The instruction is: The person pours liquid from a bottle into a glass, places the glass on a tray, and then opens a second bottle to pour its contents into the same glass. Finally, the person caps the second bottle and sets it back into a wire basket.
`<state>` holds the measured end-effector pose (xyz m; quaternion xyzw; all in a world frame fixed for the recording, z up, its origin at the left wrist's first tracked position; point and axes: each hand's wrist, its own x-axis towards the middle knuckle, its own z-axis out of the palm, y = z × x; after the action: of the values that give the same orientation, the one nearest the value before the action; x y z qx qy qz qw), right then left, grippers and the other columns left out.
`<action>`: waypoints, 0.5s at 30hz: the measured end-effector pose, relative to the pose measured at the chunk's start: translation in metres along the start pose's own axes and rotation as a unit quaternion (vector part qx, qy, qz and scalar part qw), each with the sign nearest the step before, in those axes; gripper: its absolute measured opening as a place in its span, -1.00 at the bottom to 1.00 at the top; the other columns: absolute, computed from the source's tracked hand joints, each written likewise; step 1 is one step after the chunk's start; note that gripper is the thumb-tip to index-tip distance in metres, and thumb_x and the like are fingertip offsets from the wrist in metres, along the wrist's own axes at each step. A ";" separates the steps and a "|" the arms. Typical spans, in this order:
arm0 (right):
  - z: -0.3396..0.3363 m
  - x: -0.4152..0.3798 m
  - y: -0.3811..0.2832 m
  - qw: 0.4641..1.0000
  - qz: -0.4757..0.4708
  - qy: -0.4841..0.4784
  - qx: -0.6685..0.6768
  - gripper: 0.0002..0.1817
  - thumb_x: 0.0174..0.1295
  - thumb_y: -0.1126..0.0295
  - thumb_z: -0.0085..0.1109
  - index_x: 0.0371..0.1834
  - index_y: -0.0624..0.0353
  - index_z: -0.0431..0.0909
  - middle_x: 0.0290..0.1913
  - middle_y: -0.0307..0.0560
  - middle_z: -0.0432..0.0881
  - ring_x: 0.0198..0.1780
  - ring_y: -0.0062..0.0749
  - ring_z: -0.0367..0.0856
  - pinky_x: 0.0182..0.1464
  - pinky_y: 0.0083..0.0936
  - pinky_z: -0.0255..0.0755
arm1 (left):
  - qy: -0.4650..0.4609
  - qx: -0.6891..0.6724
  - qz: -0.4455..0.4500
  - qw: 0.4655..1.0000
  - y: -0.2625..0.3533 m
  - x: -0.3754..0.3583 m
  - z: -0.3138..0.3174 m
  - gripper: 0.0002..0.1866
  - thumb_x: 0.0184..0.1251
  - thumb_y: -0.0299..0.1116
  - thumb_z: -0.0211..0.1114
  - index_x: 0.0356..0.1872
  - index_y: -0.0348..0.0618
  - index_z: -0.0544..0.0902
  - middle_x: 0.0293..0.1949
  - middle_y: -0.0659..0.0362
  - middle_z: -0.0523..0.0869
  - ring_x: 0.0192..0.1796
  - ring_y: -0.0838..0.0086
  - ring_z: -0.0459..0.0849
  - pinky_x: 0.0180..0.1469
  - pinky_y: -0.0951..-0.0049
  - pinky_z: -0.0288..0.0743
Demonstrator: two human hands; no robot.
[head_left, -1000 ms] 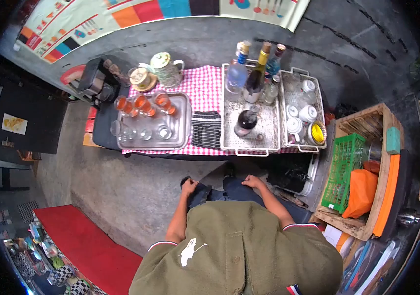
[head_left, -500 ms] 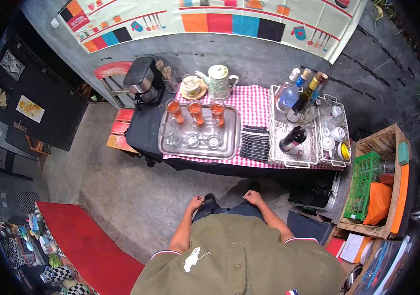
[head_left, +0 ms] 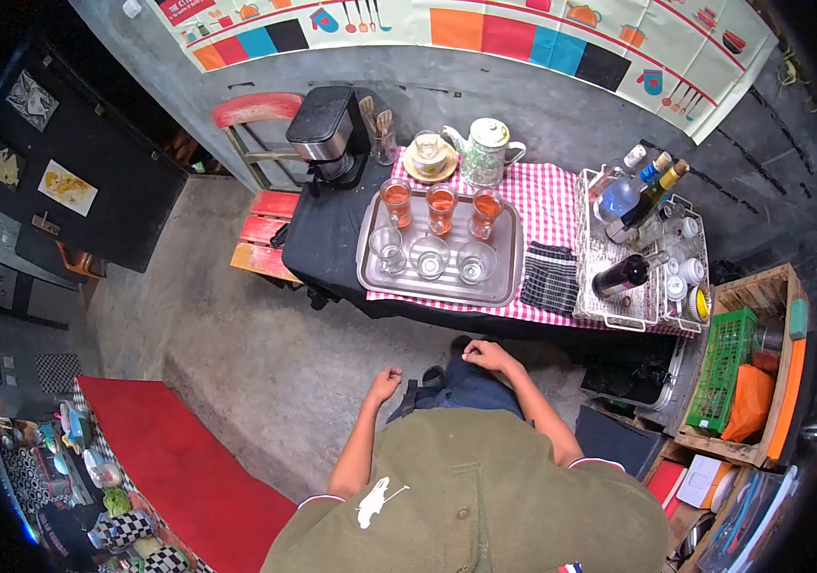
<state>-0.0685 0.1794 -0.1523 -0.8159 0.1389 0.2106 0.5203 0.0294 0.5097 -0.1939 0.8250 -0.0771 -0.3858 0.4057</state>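
Note:
My left hand [head_left: 386, 384] hangs in front of my body above the floor, fingers loosely bent and slightly apart, nothing visible in it. Above my dark trousers, my right hand [head_left: 490, 356] is likewise relaxed, holding nothing. Neither touches the table. Ahead of them, a metal tray [head_left: 367, 277] bears three glasses of red-orange drink, one of them a middle glass [head_left: 441, 205]. Nearer me on the tray stand three clear glasses, including a left one [head_left: 387, 250]. A dark folded cloth [head_left: 550, 277] lies right of the tray.
A white wire basket [head_left: 592, 307] holds several bottles and jars. Behind the tray are a floral teapot [head_left: 487, 158], a cup on a saucer [head_left: 430, 158] and a coffee maker [head_left: 324, 129]. A red-topped table [head_left: 174, 468] stands lower left; a wooden crate [head_left: 781, 368] is at right.
The table and its things have shifted right in view as the head turned left. My left hand rose slightly; my right hand also moved a little upward.

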 end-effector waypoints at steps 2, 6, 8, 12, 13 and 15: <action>-0.027 -0.007 -0.048 0.999 0.001 -0.043 0.015 -0.61 0.30 0.10 0.26 0.01 0.18 0.62 -0.17 -0.11 0.72 -0.10 -0.43 0.66 0.03 -0.44 0.50 | 0.004 -0.013 0.076 0.997 0.025 0.002 -0.010 -0.70 0.29 -0.32 0.24 -0.02 -0.24 0.62 -0.16 0.02 0.74 -0.06 0.35 0.71 0.00 0.32 0.55; -0.078 -0.020 -0.116 0.990 -0.073 -0.076 0.097 -0.64 0.41 0.15 0.17 0.11 0.16 0.56 -0.09 -0.19 0.66 -0.01 -0.52 0.57 0.12 -0.48 0.42 | 0.018 -0.081 0.161 0.983 0.137 -0.013 -0.049 -0.72 0.39 -0.36 0.23 0.04 -0.26 0.59 -0.13 0.07 0.75 -0.03 0.43 0.70 0.02 0.40 0.56; -0.101 -0.008 -0.130 0.981 -0.109 -0.052 0.153 -0.68 0.43 0.22 0.16 0.12 0.15 0.54 -0.08 -0.21 0.64 -0.01 -0.54 0.55 0.12 -0.49 0.42 | 0.006 -0.117 0.194 0.974 0.189 -0.011 -0.070 -0.73 0.41 -0.39 0.23 0.06 -0.26 0.59 -0.12 0.11 0.75 -0.03 0.48 0.70 0.03 0.43 0.56; -0.161 0.015 -0.192 0.975 -0.120 0.086 0.163 -0.69 0.40 0.22 0.19 0.05 0.20 0.57 -0.07 -0.20 0.64 -0.04 -0.51 0.55 0.06 -0.49 0.45 | 0.019 -0.113 0.278 0.954 0.281 0.008 -0.115 -0.74 0.42 -0.42 0.23 0.07 -0.27 0.59 -0.12 0.18 0.75 -0.07 0.57 0.69 -0.02 0.49 0.55; -0.174 0.028 -0.200 0.968 -0.140 0.112 0.177 -0.69 0.40 0.23 0.19 0.04 0.21 0.57 -0.07 -0.19 0.65 -0.04 -0.51 0.56 0.06 -0.49 0.45 | 0.019 -0.094 0.264 0.960 0.304 0.014 -0.129 -0.72 0.42 -0.42 0.23 0.09 -0.27 0.57 -0.12 0.17 0.74 -0.09 0.57 0.67 -0.04 0.50 0.53; -0.193 0.062 -0.206 0.957 -0.154 0.165 0.182 -0.70 0.38 0.28 0.19 0.03 0.25 0.56 -0.08 -0.15 0.66 -0.03 -0.49 0.59 0.06 -0.48 0.47 | 0.049 -0.105 0.306 0.945 0.342 0.036 -0.145 -0.75 0.42 -0.42 0.24 0.04 -0.28 0.58 -0.17 0.20 0.74 -0.10 0.58 0.65 0.01 0.50 0.51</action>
<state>0.1155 0.0906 0.0519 -0.7420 0.1315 -0.0384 0.6563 0.2193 0.3573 0.0885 0.7324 -0.2653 -0.2080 0.5916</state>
